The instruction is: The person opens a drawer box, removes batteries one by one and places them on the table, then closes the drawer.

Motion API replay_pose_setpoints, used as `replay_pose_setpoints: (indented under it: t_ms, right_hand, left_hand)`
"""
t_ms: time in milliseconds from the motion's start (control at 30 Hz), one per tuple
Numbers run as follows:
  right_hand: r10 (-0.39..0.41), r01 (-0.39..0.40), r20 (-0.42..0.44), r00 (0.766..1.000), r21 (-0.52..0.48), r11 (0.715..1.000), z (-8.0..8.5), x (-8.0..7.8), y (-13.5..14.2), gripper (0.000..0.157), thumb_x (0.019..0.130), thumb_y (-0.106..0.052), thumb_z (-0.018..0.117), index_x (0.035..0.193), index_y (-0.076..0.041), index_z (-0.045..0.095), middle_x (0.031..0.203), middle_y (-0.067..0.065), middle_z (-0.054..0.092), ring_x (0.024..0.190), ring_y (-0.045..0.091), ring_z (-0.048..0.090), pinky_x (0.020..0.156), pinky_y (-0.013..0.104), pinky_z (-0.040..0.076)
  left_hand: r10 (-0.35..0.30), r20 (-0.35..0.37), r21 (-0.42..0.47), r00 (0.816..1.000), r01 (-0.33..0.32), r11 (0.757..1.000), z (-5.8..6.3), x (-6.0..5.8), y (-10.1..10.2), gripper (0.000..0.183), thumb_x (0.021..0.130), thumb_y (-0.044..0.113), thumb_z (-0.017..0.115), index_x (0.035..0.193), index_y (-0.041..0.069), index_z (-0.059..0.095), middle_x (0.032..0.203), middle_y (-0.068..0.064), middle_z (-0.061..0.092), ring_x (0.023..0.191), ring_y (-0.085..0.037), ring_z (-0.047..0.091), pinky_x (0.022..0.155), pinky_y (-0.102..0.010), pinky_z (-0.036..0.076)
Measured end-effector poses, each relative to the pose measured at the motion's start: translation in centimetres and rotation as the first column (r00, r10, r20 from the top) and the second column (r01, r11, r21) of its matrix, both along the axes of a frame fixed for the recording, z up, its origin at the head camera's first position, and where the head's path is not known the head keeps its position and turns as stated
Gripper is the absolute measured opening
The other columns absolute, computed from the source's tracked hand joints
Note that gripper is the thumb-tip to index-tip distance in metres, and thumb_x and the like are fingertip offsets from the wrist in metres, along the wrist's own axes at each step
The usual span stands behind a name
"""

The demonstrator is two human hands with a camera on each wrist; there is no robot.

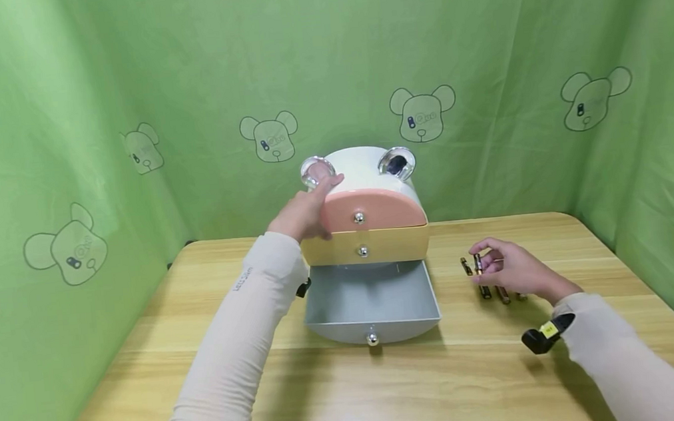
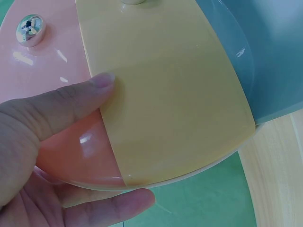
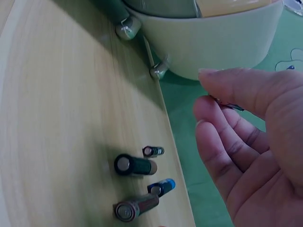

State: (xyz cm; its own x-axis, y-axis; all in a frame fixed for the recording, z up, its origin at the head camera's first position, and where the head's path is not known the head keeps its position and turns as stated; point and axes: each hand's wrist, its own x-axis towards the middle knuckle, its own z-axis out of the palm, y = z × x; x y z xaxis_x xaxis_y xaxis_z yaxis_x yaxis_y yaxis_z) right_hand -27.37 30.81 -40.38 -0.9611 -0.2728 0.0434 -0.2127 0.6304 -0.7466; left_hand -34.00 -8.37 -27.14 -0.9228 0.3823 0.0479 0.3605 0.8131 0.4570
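A small drawer cabinet (image 1: 363, 168) stands at the table's far side, with a pink top drawer, a yellow middle drawer (image 2: 175, 104) and a grey bottom drawer (image 1: 371, 294) pulled out. At its left side, my left hand (image 1: 304, 212) holds the cabinet, the thumb lying on its front and the other fingers round the side. Over the table to the right, my right hand (image 1: 513, 267) pinches a small battery (image 1: 477, 264) between thumb and fingers; most of it is hidden in the right wrist view. Several batteries (image 3: 135, 164) of different sizes lie below this hand.
Two silver-rimmed ears (image 1: 397, 164) stick up from the cabinet top. Round silver knobs (image 1: 372, 339) project from the drawer fronts. A green curtain (image 1: 335, 50) with bear heads surrounds the wooden table (image 1: 353, 396) at the back and sides.
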Motion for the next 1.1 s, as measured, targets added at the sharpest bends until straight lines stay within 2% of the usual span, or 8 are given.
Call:
replay_pose_setpoints:
  t_ms: [267,500,633,900,1100]
  right_hand:
    - [-0.014,0.014,-0.01,1.0,-0.012,1.0,-0.3,-0.2,0.9,0.053,0.081,-0.012,0.079,0.125,0.001,0.052,0.096,0.016,0.06,0.083,0.022,0.063,0.067,0.029,0.055]
    - [-0.037,0.037,-0.015,0.999,0.004,0.999,-0.7,-0.4,1.6,0.06,0.081,-0.014,0.079,0.13,0.003,0.049,0.099,0.017,0.061,0.083,0.022,0.061,0.065,0.029,0.055]
    - [-0.058,0.058,-0.012,0.998,0.017,0.998,-1.2,-0.7,2.3,0.059,0.082,-0.011,0.077,0.132,0.004,0.048,0.1,0.018,0.062,0.083,0.02,0.061,0.065,0.028,0.054]
    - [-0.098,0.097,0.036,0.994,0.032,0.995,-2.0,-1.0,3.2,0.061,0.085,-0.01,0.074,0.136,0.005,0.044,0.101,0.017,0.063,0.085,0.023,0.06,0.063,0.03,0.054]
    - [-0.133,0.131,0.042,0.99,0.055,0.99,-2.8,-1.2,3.9,0.061,0.086,-0.011,0.073,0.136,0.005,0.043,0.101,0.016,0.063,0.079,0.023,0.062,0.057,0.03,0.052]
  left_hand:
    - [-0.001,0.008,0.002,1.0,0.001,1.0,0.0,0.0,0.0,0.12,0.062,-0.006,0.085,0.151,0.046,0.022,0.108,-0.017,0.063,0.09,-0.028,0.061,0.086,-0.045,0.049]
    - [0.008,0.018,0.009,1.0,-0.008,1.0,0.1,0.0,0.0,0.121,0.062,-0.006,0.085,0.15,0.047,0.022,0.11,-0.018,0.062,0.092,-0.029,0.06,0.088,-0.046,0.049]
    - [0.008,0.022,0.013,1.0,-0.009,1.0,0.1,0.1,0.0,0.121,0.062,-0.007,0.085,0.15,0.047,0.022,0.11,-0.017,0.062,0.092,-0.028,0.06,0.088,-0.046,0.048]
    - [0.003,0.029,0.024,1.0,-0.004,1.0,0.1,0.1,-0.1,0.121,0.062,-0.007,0.084,0.15,0.048,0.021,0.108,-0.016,0.062,0.092,-0.028,0.061,0.09,-0.048,0.048]
    - [-0.009,0.025,0.024,1.0,0.009,1.0,0.1,0.1,-0.1,0.122,0.063,-0.008,0.083,0.151,0.047,0.019,0.108,-0.016,0.063,0.091,-0.027,0.061,0.088,-0.046,0.049]
